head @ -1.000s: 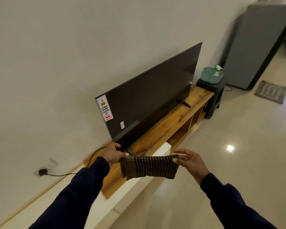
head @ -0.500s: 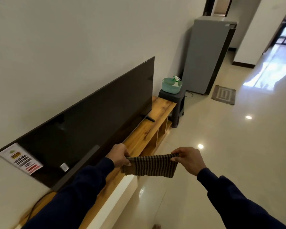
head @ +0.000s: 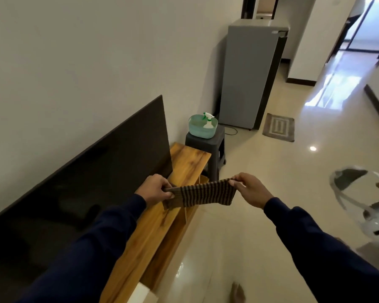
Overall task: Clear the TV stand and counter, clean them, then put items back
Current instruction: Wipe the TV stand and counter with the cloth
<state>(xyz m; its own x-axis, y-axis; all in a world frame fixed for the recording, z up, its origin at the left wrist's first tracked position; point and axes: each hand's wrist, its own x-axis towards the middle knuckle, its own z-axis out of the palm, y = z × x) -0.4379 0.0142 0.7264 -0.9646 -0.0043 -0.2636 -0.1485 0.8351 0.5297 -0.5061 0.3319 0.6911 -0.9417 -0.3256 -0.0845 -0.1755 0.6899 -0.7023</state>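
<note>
At mid-frame a striped cloth (head: 199, 194) is stretched between the hands, its ends pinched by the closed left hand (head: 154, 190) and right hand (head: 251, 190), above the stand (head: 184, 158).

Wooden TV stand (head: 184, 157) carries TV (head: 85, 182); stool (head: 206, 138) carries basin (head: 202, 130).

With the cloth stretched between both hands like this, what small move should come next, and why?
Probably lower the cloth onto the stand top and start wiping. Left hand and right hand hold it taut just above the wood, which looks bare here.
</note>
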